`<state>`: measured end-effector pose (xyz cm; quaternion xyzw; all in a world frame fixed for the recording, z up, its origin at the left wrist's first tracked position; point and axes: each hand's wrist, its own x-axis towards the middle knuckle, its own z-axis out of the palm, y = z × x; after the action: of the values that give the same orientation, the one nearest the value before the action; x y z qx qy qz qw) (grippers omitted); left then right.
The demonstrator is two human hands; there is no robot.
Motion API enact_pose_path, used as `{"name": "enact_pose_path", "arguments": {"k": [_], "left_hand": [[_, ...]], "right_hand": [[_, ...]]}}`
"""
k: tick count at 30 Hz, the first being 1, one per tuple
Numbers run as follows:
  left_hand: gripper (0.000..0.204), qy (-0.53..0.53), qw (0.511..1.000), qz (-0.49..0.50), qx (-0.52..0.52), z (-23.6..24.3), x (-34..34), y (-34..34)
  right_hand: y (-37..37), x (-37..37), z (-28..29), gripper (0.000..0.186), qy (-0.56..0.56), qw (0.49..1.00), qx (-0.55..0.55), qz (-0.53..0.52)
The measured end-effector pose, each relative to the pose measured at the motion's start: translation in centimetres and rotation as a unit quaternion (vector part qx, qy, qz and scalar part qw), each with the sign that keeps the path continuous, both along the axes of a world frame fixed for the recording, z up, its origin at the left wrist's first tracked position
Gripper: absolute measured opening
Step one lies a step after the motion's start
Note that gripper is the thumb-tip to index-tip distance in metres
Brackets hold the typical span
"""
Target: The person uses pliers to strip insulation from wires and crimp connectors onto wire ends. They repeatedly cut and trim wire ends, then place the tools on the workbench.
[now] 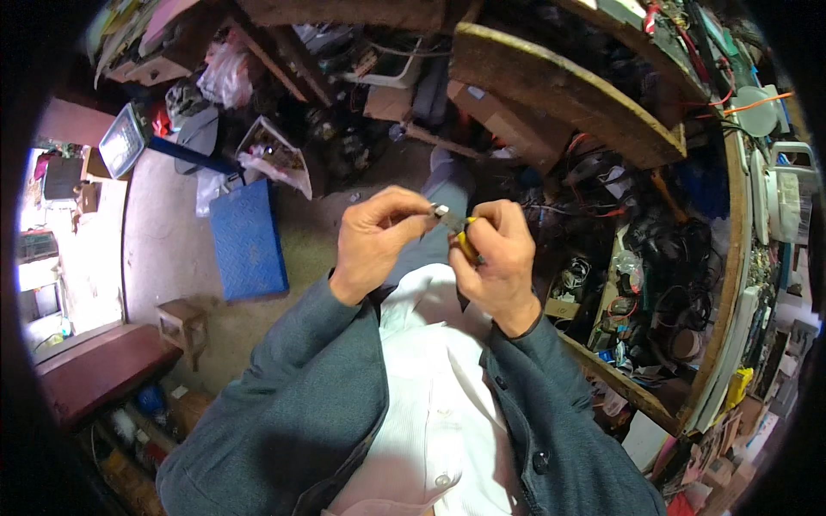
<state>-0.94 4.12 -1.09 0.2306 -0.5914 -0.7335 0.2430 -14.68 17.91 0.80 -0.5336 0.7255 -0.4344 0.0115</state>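
Note:
In front of my chest, my left hand (pixel 379 236) pinches a small pale piece (pixel 441 210), too small to name. My right hand (pixel 499 258) is wrapped round pliers with yellow grips (pixel 466 242), their metal jaws at the small piece between my left fingertips. Both hands are raised close together over my grey-trousered legs (pixel 439 176), with my grey jacket sleeves behind them.
A blue textured mat (pixel 245 241) and a small wooden stool (pixel 181 335) are on the floor at left, near a maroon bench (pixel 103 370). A wooden board (pixel 559 86) and cluttered shelving with cables (pixel 654 301) line the right; a white crate (pixel 275 155) lies ahead.

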Motion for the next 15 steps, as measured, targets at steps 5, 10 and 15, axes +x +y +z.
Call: {"name": "enact_pose_path", "arguments": {"k": [5,10,15], "left_hand": [[0.014,-0.007,0.988,0.030,0.149,-0.2,-1.2,0.7],[0.016,0.005,0.983,0.037,0.178,-0.5,-2.3,0.8],[0.018,-0.018,0.982,0.004,0.190,-0.2,-2.4,0.6]], "right_hand": [[0.2,0.1,-0.2,0.020,-0.133,0.990,0.036,0.013],[0.0,0.2,-0.2,0.021,-0.168,0.984,0.054,0.013],[0.2,-0.2,-1.1,0.020,-0.250,0.967,0.053,0.019]]}}
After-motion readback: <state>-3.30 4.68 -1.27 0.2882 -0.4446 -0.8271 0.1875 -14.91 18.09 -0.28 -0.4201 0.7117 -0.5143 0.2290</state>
